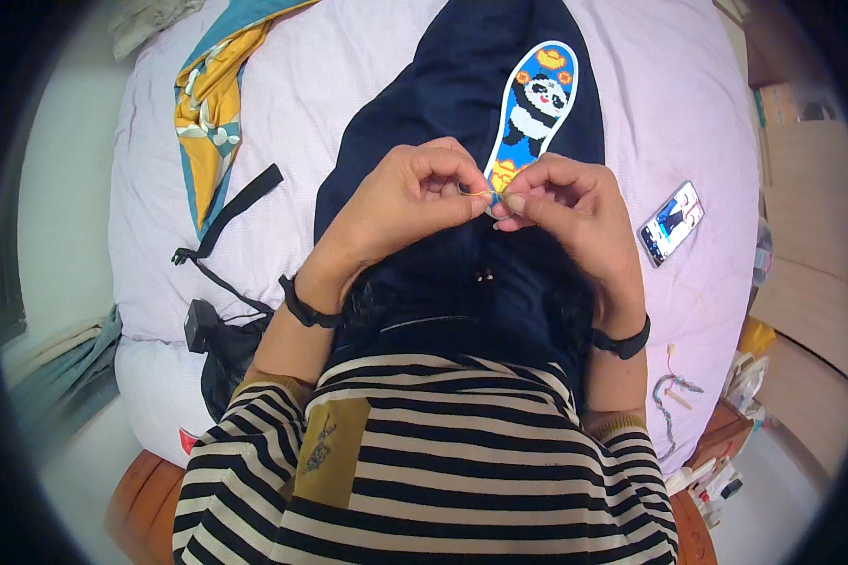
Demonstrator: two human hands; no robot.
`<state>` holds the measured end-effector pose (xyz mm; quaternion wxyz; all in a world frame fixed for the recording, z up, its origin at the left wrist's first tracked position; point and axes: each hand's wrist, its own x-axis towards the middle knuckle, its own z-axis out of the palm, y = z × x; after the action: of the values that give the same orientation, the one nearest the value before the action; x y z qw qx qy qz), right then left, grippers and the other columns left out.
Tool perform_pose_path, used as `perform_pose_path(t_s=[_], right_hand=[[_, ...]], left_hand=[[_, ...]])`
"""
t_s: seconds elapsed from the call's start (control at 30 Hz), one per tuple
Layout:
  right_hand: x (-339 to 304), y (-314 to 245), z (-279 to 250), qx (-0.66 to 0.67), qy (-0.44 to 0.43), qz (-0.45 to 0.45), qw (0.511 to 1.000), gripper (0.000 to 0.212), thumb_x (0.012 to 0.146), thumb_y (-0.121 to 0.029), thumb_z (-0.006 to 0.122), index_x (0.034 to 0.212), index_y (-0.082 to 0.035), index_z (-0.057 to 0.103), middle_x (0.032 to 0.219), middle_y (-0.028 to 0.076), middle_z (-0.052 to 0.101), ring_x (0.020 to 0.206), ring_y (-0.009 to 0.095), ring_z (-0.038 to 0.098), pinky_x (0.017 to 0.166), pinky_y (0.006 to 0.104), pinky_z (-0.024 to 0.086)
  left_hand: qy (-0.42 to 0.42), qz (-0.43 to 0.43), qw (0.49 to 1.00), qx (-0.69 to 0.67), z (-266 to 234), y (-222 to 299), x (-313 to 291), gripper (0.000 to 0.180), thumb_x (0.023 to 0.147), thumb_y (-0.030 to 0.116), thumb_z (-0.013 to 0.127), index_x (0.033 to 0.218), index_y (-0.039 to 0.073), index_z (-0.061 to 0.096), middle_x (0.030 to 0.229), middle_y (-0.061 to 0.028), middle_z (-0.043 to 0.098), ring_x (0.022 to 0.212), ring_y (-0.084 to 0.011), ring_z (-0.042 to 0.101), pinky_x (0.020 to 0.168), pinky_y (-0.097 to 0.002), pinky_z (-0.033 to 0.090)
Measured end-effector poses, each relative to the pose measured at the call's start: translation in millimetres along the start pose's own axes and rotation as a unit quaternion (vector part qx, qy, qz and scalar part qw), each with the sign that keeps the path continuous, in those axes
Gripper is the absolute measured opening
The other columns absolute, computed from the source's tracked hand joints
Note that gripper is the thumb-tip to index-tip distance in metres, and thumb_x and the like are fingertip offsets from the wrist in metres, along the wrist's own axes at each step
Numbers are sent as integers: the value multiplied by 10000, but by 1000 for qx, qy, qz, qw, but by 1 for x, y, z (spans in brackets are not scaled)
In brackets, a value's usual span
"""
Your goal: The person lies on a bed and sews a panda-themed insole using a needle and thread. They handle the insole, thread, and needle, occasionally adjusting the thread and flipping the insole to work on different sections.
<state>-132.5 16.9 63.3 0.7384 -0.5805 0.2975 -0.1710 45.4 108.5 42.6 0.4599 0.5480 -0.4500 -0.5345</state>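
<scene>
A thin yellowish thread (479, 194) runs between the pinched fingertips of the left hand (415, 193) and right hand (575, 202). Beyond, a white-edged insole (537, 121), patterned with a panda on blue, lies lengthwise on dark trousers (415, 113), its near end partly hidden.

1 wide, head-worn fisheye view, steeply downward, close above the left hand (396, 193) and right hand (579, 202), bed (320, 113) beyond.

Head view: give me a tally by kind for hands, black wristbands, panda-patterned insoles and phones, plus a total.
Hands: 2 (left hand, right hand)
Black wristbands: 2 (left wristband, right wristband)
Panda-patterned insole: 1
Phone: 1
Total: 6
</scene>
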Motion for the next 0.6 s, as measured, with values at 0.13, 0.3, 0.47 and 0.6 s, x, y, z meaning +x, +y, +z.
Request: perform_pose_path(t_s=[0.13,0.3,0.47,0.6], right_hand=[[0,4,-2,-7,2,-12,1000,76,808,-6,614,846,59,621,799,115,623,746,181,651,699,285,564],[-5,-1,3,-43,1,-15,999,74,810,-12,614,840,55,625,799,103,618,753,177,648,698,283,564],[-10,0,2,-44,-6,-41,998,75,807,-13,618,836,55,626,796,97,612,755,174,641,694,281,563],[-14,-3,7,-40,-4,-44,998,77,805,-6,617,838,62,625,800,98,609,754,177,640,694,284,564]], left_hand=[[4,17,1000,5,1,3,-2,81,759,78,685,813,28,651,840,12,524,685,-35,451,597,-160,346],[-7,22,1000,18,3,6,-7,81,768,89,677,809,27,646,840,12,522,704,-41,459,610,-166,354],[-10,35,999,33,3,6,-12,81,776,92,672,812,26,644,846,8,518,718,-47,462,633,-175,367],[-12,37,998,38,4,8,-16,82,777,92,672,813,24,644,849,6,516,725,-50,466,645,-174,372]])
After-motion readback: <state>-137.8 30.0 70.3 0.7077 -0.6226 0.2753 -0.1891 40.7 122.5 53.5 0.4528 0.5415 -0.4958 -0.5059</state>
